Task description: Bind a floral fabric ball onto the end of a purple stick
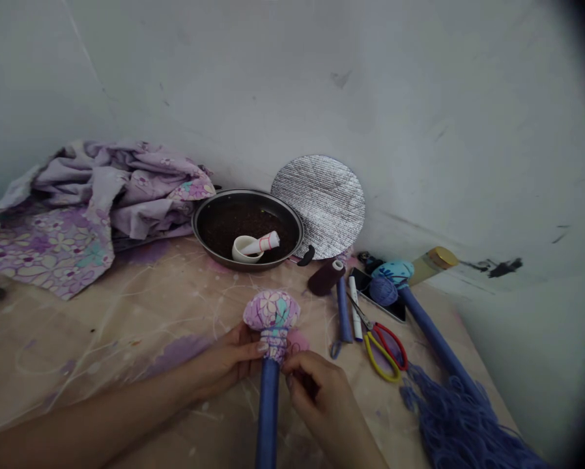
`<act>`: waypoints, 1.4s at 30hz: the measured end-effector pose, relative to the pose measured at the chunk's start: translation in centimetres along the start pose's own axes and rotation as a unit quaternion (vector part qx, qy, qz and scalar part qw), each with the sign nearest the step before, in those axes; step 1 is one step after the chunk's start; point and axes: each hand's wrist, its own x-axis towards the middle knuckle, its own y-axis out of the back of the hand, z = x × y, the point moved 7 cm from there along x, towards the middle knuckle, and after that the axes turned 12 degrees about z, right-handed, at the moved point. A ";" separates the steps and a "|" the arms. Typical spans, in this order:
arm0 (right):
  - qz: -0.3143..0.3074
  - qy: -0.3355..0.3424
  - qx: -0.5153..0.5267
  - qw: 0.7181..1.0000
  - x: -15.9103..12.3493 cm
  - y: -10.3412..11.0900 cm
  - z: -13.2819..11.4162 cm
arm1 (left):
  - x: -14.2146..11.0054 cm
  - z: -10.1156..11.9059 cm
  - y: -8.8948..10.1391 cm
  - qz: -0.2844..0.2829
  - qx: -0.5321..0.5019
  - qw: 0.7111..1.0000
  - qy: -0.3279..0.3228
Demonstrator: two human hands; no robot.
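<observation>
A blue stick with a round padded head of floral cloth (pixel 271 310) stands in front of me, its head pointing away. Thread is wound in several turns round the gathered cloth neck (pixel 273 339). My left hand (pixel 236 358) is closed round this neck from the left, the thumb lying across it. On the right side of the neck, my right hand (pixel 316 384) is pinched, its fingertips touching the lower edge of the cloth. A thin loop, perhaps thread, shows just above those fingertips. What they pinch is too small to make out.
Behind are a dark pan (pixel 248 264) holding a white cup (pixel 241 251), a silvery round mat (pixel 322 202) and crumpled floral cloth (pixel 77 228). Scissors (pixel 383 352), a marker (pixel 356 312), a thread cone (pixel 324 278), a phone (pixel 395 307) and blue yarn (pixel 463 423) lie right.
</observation>
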 end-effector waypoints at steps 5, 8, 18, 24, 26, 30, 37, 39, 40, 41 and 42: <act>0.002 -0.002 -0.010 1.000 -0.1 -0.2 0.1 | -0.1 0.1 0.0 0.006 0.008 1.000 -0.005; 0.004 -0.011 -0.010 1.000 -0.1 -0.2 0.2 | -0.1 0.1 -0.1 0.007 0.015 1.000 -0.006; 0.026 -0.016 0.014 0.999 -0.2 -0.7 0.5 | 0.0 -0.1 -0.1 -0.012 0.015 1.000 -0.008; 0.018 -0.012 0.016 1.000 -0.1 -0.8 0.5 | 0.2 -0.2 0.3 0.005 0.014 1.000 -0.004; 0.010 -0.007 0.011 1.000 -0.1 -0.8 0.6 | 0.1 -0.2 0.3 0.009 0.014 1.000 -0.003; 0.008 0.002 -0.003 1.000 -0.1 -0.7 0.5 | 0.0 -0.2 0.2 0.013 0.023 1.000 0.008; 0.012 -0.002 0.005 1.000 -0.2 -0.8 0.5 | 0.0 -0.3 0.3 0.001 0.033 0.999 0.008; 0.017 -0.006 0.017 1.000 -0.2 -0.9 0.6 | 0.1 -0.5 0.5 -0.004 0.034 0.999 0.011; 0.020 -0.007 0.024 0.999 -0.2 -0.9 0.7 | 0.2 -0.5 0.5 -0.005 0.034 0.999 0.010; 0.022 -0.007 0.031 0.999 -0.1 -0.9 0.8 | 0.2 -0.5 0.6 -0.006 0.033 0.999 0.008; 0.021 -0.007 0.036 0.999 -0.1 -0.9 0.9 | 0.2 -0.5 0.6 -0.010 0.030 0.999 0.005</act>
